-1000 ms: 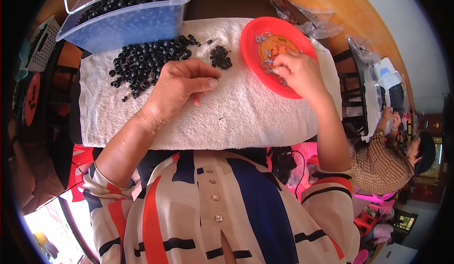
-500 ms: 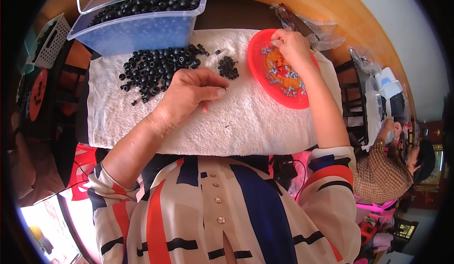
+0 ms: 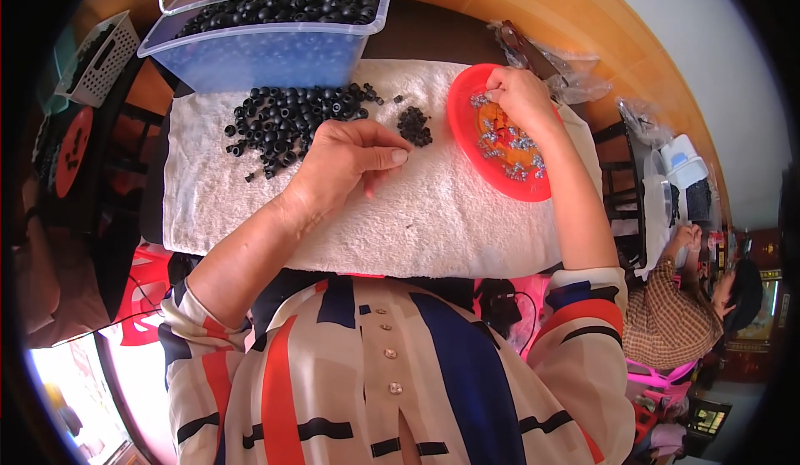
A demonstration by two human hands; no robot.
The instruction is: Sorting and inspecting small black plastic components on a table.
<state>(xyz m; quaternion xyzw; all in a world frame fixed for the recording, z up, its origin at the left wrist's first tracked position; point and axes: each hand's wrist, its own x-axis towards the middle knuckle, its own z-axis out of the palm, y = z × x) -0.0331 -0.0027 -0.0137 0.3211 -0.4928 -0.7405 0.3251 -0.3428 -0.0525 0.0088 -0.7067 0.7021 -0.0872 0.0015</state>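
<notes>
Above the white towel, my left hand is closed, thumb against index finger; whatever the pinch holds is too small to make out. Just beyond its fingertips lies a small heap of tiny black parts. To its left spreads a larger pile of round black hollow caps. My right hand is at the far side of a red plate, fingers pinched together over small silvery metal pieces. Its fingertips are partly hidden, so I cannot tell what they grip.
A clear plastic bin full of black caps stands at the back left. Crumpled plastic bags lie beyond the plate. At far left are a white basket and another red plate. A person in a checked shirt sits at the right.
The view has shifted slightly, so the table things appear a little lower and further right. My left hand keeps its pinch; my right hand remains at the plate's far side.
</notes>
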